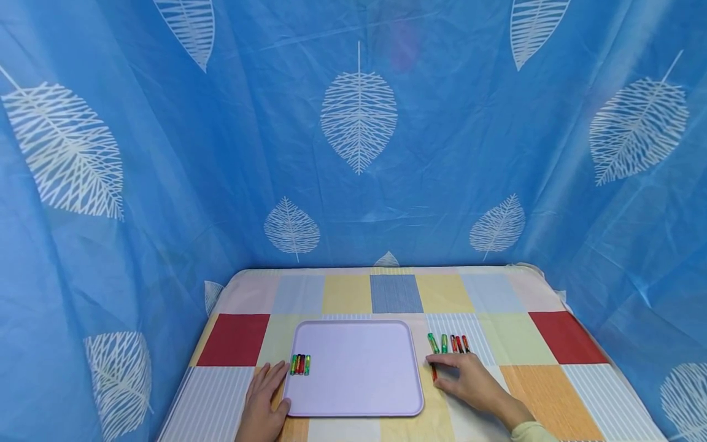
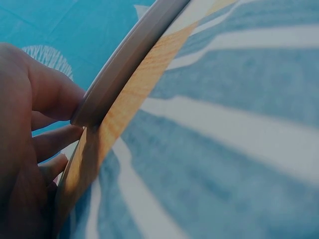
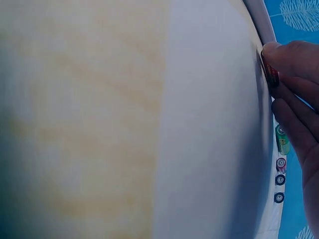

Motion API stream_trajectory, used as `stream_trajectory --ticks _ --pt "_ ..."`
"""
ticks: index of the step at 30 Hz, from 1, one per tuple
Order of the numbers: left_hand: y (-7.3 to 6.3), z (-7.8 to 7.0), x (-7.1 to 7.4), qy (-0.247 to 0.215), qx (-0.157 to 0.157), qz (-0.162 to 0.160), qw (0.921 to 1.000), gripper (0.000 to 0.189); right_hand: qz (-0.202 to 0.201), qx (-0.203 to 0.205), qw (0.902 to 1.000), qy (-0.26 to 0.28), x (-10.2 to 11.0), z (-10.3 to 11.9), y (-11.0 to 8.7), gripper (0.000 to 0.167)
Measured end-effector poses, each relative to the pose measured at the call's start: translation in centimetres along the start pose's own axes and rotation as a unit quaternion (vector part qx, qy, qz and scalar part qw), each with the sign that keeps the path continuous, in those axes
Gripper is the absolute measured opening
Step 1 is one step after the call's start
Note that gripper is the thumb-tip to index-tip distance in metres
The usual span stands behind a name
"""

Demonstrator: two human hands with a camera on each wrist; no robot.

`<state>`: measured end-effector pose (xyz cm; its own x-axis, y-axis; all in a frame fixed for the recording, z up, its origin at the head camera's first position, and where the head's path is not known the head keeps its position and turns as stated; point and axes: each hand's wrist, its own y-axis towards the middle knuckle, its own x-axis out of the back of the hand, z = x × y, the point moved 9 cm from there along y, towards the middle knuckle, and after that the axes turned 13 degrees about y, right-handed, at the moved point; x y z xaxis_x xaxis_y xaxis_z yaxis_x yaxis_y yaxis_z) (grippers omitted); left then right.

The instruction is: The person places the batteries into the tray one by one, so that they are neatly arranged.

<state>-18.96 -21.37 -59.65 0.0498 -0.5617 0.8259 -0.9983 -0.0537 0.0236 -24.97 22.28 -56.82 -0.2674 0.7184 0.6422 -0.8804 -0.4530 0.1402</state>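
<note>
My right hand [image 1: 472, 382] is just right of the tray and pinches a red and black battery [image 3: 270, 71] between thumb and fingers. Beyond that hand lies a row of loose batteries: a green one [image 1: 433, 342], another green one [image 1: 444, 344] and several red ones [image 1: 458, 344], their near ends partly behind the fingers. On the pale purple tray [image 1: 359, 368], green and red batteries [image 1: 300, 364] lie side by side against the left rim. My left hand [image 1: 264, 402] rests at the tray's left edge, fingers extended, with the thumb touching the near left corner.
A patchwork-patterned cloth [image 1: 397, 293] covers the table under the tray and batteries. Blue curtain [image 1: 442, 153] with white leaf prints hangs behind the table and along both sides.
</note>
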Motion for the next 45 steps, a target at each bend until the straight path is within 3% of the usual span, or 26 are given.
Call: stream_trajectory --ticks 15,28,37,45 --pt "-0.2 -0.3 0.2 -0.004 -0.003 0.0 1.0 0.069 -0.014 0.013 0.9998 0.004 0.1 0.9 0.8 0.042" --pt "-0.3 -0.7 0.4 -0.012 -0.018 -0.02 0.9996 0.069 -0.003 0.039 0.9988 0.029 -0.5 2.2 1.6 0.043" --pt "-0.3 -0.6 0.4 -0.01 -0.006 -0.004 0.9999 0.069 -0.006 0.06 0.9974 0.039 -1.5 3.6 3.2 0.041" --pt "-0.4 -0.7 0.6 -0.002 -0.029 -0.027 0.9992 0.069 0.003 0.046 0.9972 0.06 -3.0 4.2 4.6 0.042"
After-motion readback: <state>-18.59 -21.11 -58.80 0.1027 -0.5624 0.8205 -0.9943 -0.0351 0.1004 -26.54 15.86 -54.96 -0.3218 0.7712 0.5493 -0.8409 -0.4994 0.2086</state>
